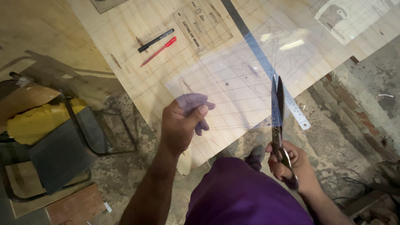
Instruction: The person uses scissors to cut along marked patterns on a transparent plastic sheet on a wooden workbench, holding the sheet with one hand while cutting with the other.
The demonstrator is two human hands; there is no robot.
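View from above of a person in a purple top standing at the edge of a large pale plywood board (137,54) marked with pencil lines. The left hand (180,125) pinches the near left part of a thin, clear plastic sheet (233,89), thumb on top and fingers showing through from beneath, holding it raised above the board. The right hand (291,164) is closed through the loops of a pair of long steel scissors (278,112). Their blades point straight away from the body and are nearly shut, biting into the near right edge of the sheet. The sheet lies ahead of both hands and stretches between them, so the scissors' long axis runs forward into it, while the left hand, off to the left of the cut line, keeps it taut. Both hands touch the sheet's near edge; the right carries the tool. Beneath the sheet a long steel ruler (291,106) lies diagonally on the board. Farther off on the board lie a black marker pen (156,40) and a red pen (159,51) side by side, next to a white printed paper template (203,25). To the left on the rough floor stands a metal-framed chair (58,146) with yellow foam padding
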